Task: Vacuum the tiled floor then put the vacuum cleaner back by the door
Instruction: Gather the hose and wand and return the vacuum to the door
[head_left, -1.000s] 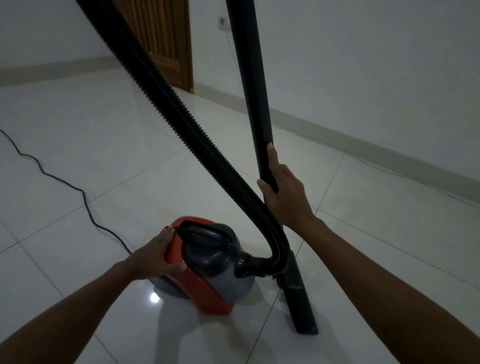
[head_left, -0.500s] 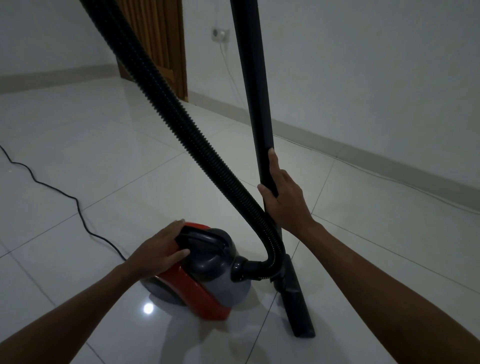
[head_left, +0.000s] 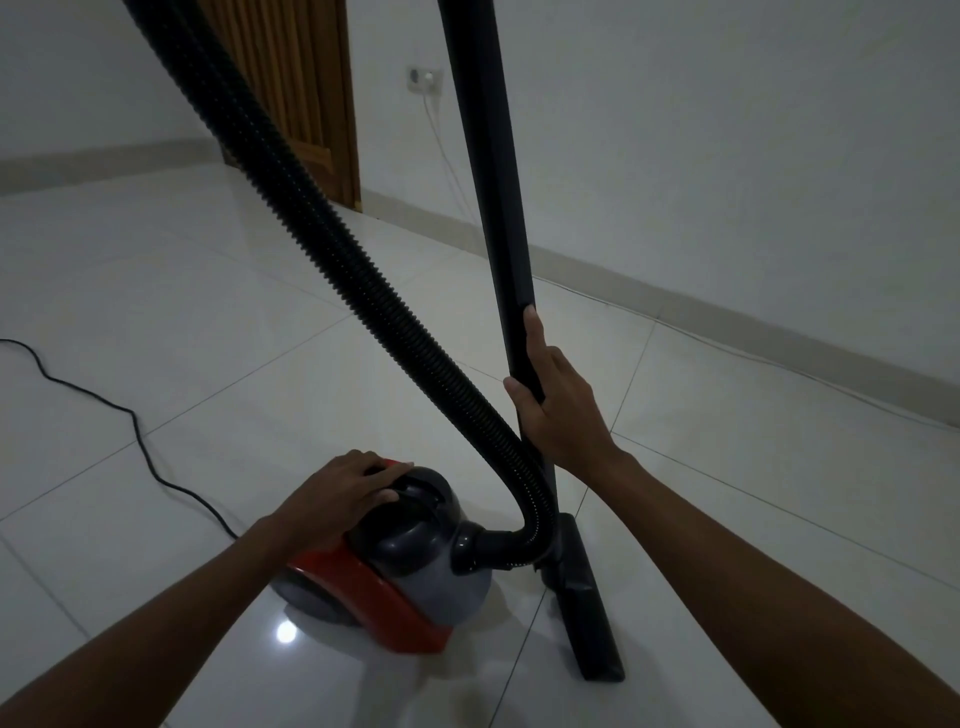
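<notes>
A red and grey canister vacuum cleaner (head_left: 415, 587) sits on the white tiled floor (head_left: 208, 322) in front of me. My left hand (head_left: 343, 491) lies flat on its top rear, fingers spread over the dark handle. My right hand (head_left: 558, 410) is wrapped around the upright black wand (head_left: 493, 208). The wand ends in a black floor nozzle (head_left: 587, 608) resting on the tiles. A ribbed black hose (head_left: 322, 244) runs from the canister's front up out of view.
A wooden door (head_left: 306, 93) stands at the back, where two walls meet. A wall socket (head_left: 426, 80) with a plugged white cable is right of it. The vacuum's black power cord (head_left: 135, 431) snakes across the floor at left. A skirting board lines the right wall.
My left hand has slid from the canister's side up onto its top. The view has shifted, showing more of the door and the socket. My right hand keeps its grip on the wand.
</notes>
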